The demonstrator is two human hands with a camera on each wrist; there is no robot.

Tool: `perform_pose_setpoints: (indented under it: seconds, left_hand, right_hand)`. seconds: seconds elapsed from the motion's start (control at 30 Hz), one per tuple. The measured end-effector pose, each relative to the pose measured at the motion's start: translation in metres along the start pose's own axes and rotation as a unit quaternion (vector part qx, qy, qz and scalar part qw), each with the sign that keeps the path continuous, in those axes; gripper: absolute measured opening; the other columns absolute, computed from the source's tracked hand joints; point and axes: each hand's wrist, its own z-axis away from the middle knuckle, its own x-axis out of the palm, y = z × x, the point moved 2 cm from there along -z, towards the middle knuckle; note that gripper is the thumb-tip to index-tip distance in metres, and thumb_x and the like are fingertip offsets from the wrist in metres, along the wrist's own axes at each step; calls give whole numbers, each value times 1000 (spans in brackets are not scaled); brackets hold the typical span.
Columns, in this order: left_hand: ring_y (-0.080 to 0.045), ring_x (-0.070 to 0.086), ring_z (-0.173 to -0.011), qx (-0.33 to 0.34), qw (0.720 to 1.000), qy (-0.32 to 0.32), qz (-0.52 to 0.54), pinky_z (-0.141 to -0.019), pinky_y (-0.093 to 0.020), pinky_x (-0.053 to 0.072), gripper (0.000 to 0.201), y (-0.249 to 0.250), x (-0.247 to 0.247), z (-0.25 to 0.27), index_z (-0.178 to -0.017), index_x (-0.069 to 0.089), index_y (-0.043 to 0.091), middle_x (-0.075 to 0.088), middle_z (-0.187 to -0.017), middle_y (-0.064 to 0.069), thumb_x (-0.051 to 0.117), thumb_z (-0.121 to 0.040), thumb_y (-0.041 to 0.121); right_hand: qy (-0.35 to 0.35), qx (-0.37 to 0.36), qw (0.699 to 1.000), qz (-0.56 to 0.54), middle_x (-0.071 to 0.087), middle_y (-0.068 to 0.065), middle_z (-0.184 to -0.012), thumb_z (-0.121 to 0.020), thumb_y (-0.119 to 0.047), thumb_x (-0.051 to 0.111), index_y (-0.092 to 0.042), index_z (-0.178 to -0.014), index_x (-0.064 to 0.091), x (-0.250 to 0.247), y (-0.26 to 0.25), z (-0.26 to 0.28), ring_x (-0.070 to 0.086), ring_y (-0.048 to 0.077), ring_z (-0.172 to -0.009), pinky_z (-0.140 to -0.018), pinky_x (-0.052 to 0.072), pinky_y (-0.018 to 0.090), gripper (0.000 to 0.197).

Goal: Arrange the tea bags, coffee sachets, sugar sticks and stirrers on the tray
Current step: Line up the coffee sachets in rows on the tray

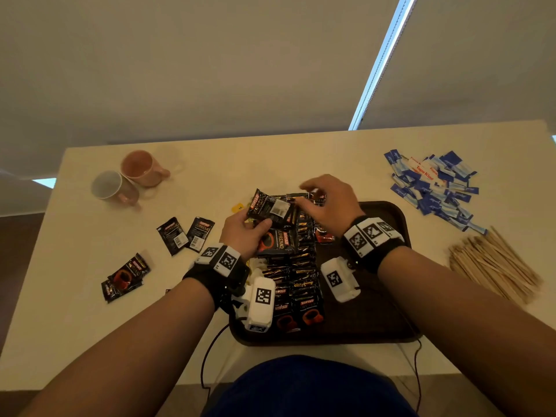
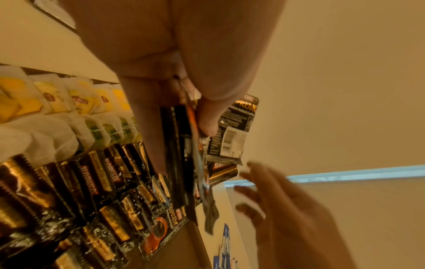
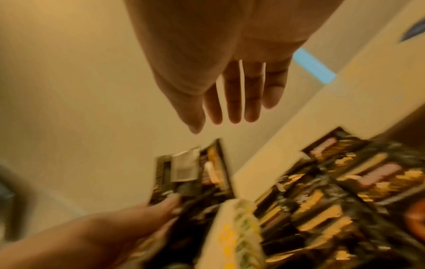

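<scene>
Reading "KOPIKO" in red and "SUPREMO" in pale letters on the black coffee sachets (image 1: 269,207), with a white barcode patch showing on the back of the topmost one. Gripping a small stack of these sachets in the left hand (image 1: 242,233), thumb pressing on top and fingers curling beneath, the stack sticking out past the fingertips over the far left corner of the tray (image 1: 388,311). Seen from the left wrist, pinching several sachets (image 2: 184,163) edge-on between thumb and fingers (image 2: 147,127), "SUPREMO" legible on one below. Hovering just beside the stack, the right hand (image 1: 329,203) with fingers loosely spread and holding nothing; from the right wrist, fingers (image 3: 232,98) reaching straight out, close to the sachets but apparently not touching, though blur makes that hard to judge.

Lying in overlapping rows down the left half of the tray, more Kopiko sachets (image 1: 296,275) with gold bands and orange cup pictures. Sitting in rows at the tray's left edge, tea bags (image 2: 76,102) with yellow and green tags, their print too blurred to read. Resting loose on the table (image 1: 210,173), other sachets (image 1: 185,234) to the left. Lying far right, blue and white sugar sticks (image 1: 433,188), red lettering unclear, and nearer, wooden stirrers (image 1: 493,263). Standing far left, two mugs (image 1: 129,180).
</scene>
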Motion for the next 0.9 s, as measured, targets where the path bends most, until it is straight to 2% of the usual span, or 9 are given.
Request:
perform_pose_setpoints:
  seconds: [0.1,0.17,0.23,0.3,0.47,0.6,0.7,0.8,0.9]
  left_hand:
    - [-37,73,-87,13,1000,-18,-18,-82,-57,58,20,-2,3,3,-98,71,25,75,-92,-18,71,-89,7]
    - [-38,73,-90,15,999,-34,-23,-85,-58,57,18,-4,3,5,-90,74,32,76,-95,-16,77,-83,15]
    - [-36,73,-90,15,998,-51,-27,-85,-54,58,16,-4,3,7,-87,75,34,76,-94,-13,79,-76,23]
    - [-33,74,-81,10,998,-58,-24,-77,-48,61,10,-3,2,9,-87,71,22,76,-85,-10,78,-83,15]
    - [-18,69,-59,15,998,-47,-33,-57,-31,58,10,-3,-4,10,-89,66,15,73,-72,-5,70,-90,6]
    - [-16,69,-55,6,999,-30,-38,-55,-31,57,8,-4,-11,7,-99,67,9,73,-68,-3,70,-91,8]
    - [-17,70,-58,1,999,-22,-41,-53,-29,58,8,-5,-14,6,-99,66,11,73,-74,-7,69,-92,9]
    - [-20,71,-64,-6,999,-11,-33,-56,-30,56,9,-8,-18,3,-100,67,13,73,-82,-12,69,-92,10]
    - [-27,72,-71,-9,1000,2,-26,-67,-38,59,8,-10,-22,1,-99,67,14,75,-88,-16,70,-92,11]
  right_hand:
    - [-70,-77,994,27,63,2,-118,-86,-30,74,-19,-124,66,11,-27,3,56,14,-108,-95,44,28,41]
    - [-84,-81,993,26,66,4,-117,-87,-20,72,-17,-126,66,16,-34,7,58,17,-107,-95,43,28,39]
    - [-64,-44,997,-13,71,2,-110,-88,-12,69,-17,-119,69,15,-33,9,62,12,-95,-85,43,15,32]
    - [-48,-1,998,-38,72,-1,-100,-86,-9,69,-18,-112,71,13,-29,10,60,5,-81,-74,40,5,27]
    - [4,108,984,-143,66,-3,-88,-87,-2,65,-18,-112,64,3,-14,9,65,11,-80,-73,54,22,29]
    - [8,173,972,-159,66,-2,-99,-92,5,52,-11,-126,62,-2,9,12,62,2,-83,-72,51,9,39]
    - [-34,256,930,-260,68,1,-105,-97,-10,55,-15,-120,65,5,20,24,62,10,-90,-82,55,31,26]
    - [-87,264,930,-243,66,-6,-104,-88,-44,68,-20,-119,65,12,35,36,61,10,-95,-85,49,31,39]
    - [-112,312,912,-243,65,5,-106,-93,-32,66,-11,-127,60,20,55,43,59,13,-82,-70,49,27,41]
